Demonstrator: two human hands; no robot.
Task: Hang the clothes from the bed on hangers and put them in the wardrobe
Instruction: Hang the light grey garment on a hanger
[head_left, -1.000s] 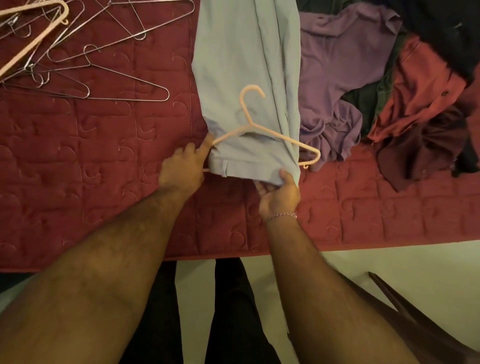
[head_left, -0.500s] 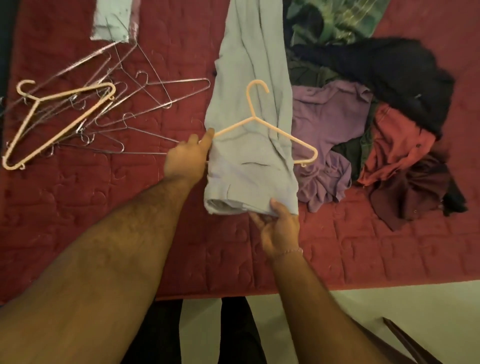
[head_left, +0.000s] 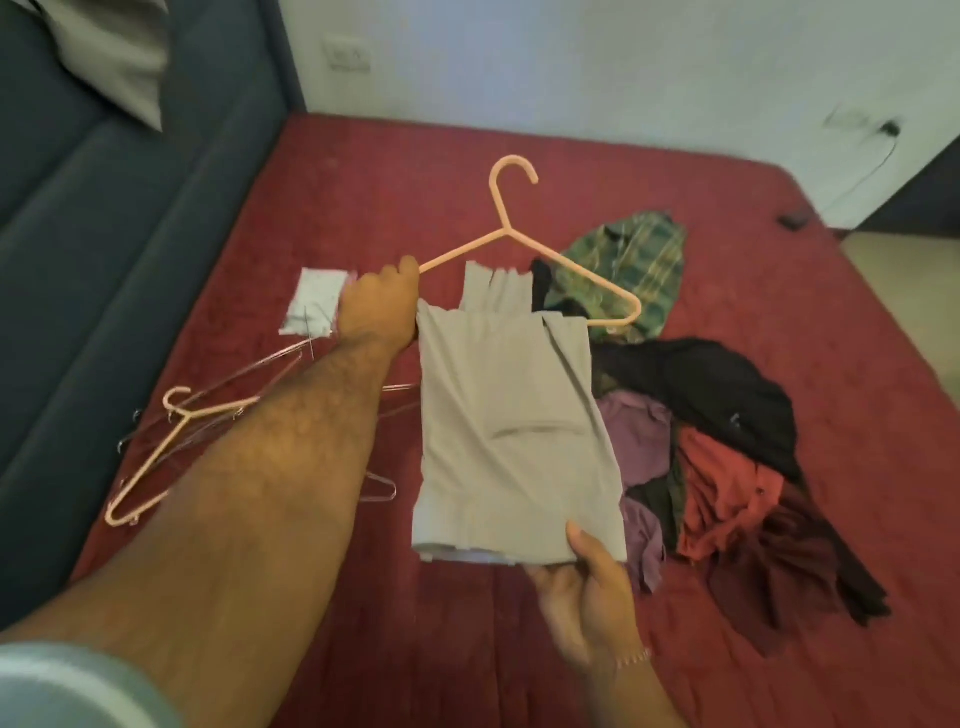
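Note:
Folded grey trousers (head_left: 511, 415) hang over the bar of a pink plastic hanger (head_left: 506, 228), lifted above the red bed (head_left: 779, 260). My left hand (head_left: 376, 306) grips the hanger's left end. My right hand (head_left: 587, 582) holds the trousers' lower edge, thumb on top. A pile of clothes lies to the right: a green plaid shirt (head_left: 639, 260), a black garment (head_left: 717, 389), a purple garment (head_left: 636, 441), a red garment (head_left: 727, 499) and a maroon one (head_left: 789, 587).
Another pink hanger (head_left: 156, 457) and several wire hangers (head_left: 280, 358) lie on the bed's left side by a small white cloth (head_left: 314, 301). A dark blue headboard (head_left: 104, 249) stands at left. A white wall (head_left: 571, 67) is behind the bed.
Both hands have lifted the hanger and the folded trousers off the bed. The view has tilted up, showing the wall and headboard.

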